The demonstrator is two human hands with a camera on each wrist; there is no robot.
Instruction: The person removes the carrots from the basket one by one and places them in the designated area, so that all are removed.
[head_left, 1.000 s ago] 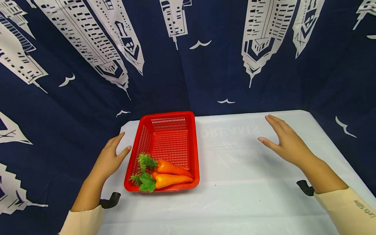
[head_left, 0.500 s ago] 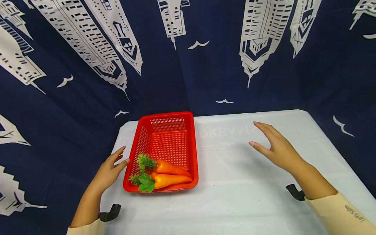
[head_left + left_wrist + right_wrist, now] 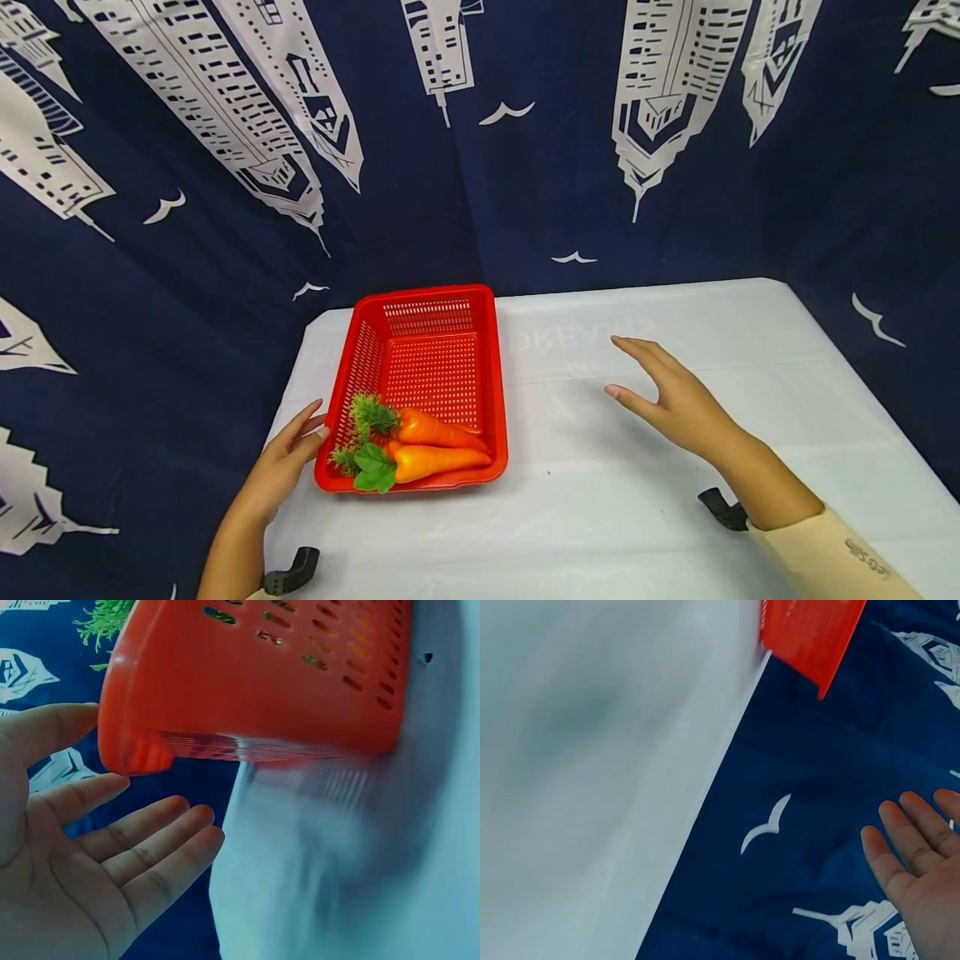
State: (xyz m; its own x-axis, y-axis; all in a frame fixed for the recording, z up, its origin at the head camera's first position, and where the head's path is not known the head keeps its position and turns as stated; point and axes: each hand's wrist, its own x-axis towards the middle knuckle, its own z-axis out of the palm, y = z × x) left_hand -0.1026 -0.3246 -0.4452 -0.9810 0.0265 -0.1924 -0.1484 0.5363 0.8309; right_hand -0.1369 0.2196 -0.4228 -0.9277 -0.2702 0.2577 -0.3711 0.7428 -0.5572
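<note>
A red plastic basket [image 3: 491, 358] with slotted walls stands on the left half of the table. Two orange carrots [image 3: 441, 461] with green leafy tops [image 3: 375, 471] lie along its near end, and a bit of orange shows between them. My left hand [image 3: 277, 471] is at the basket's left rim. In the left wrist view, thumb and index fingertips come right up to the rim [image 3: 116, 712], while the other fingers extend below it. My right hand [image 3: 682, 408] hovers over the table to the right of the basket, fingers spread and holding nothing.
White sheeting covers the table [image 3: 585, 517], with faint lettering near the far edge. Behind and at the sides hangs a dark blue cloth [image 3: 540, 183] printed with white buildings and birds. Each wrist carries a black strap mount [image 3: 723, 508].
My left hand has come down and nearer along the basket's left side, up to its rim. My right hand has moved left and lower, toward the basket. Basket and carrots stay put.
</note>
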